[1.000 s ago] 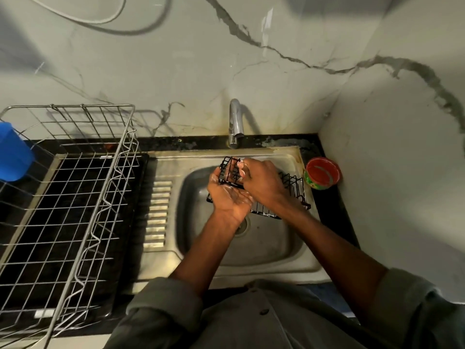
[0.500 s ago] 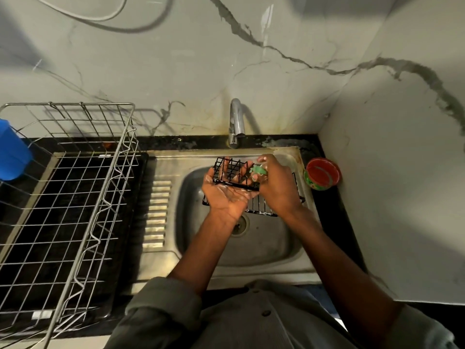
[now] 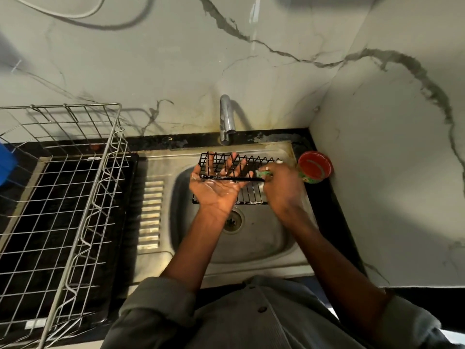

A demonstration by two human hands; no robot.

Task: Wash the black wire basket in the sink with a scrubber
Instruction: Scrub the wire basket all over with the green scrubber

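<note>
The left hand [image 3: 216, 187] lies flat and palm-up under the basket [image 3: 236, 181], fingers straight and showing through the wires, probably to carry it over the sink [image 3: 161, 172] bowl while leaving its right end free. There the right hand [image 3: 281, 190] curls round a green scrubber [image 3: 263, 174] and presses it to the wires, likely to rub them. The basket is a long, shallow tray of thin black wire, wet and glossy, tilted across the left palm, just below the tap [image 3: 226, 122].

The person wears a grey button-front shirt [image 3: 251, 321], its sleeves [image 3: 153, 306] rolled above bare forearms.
</note>
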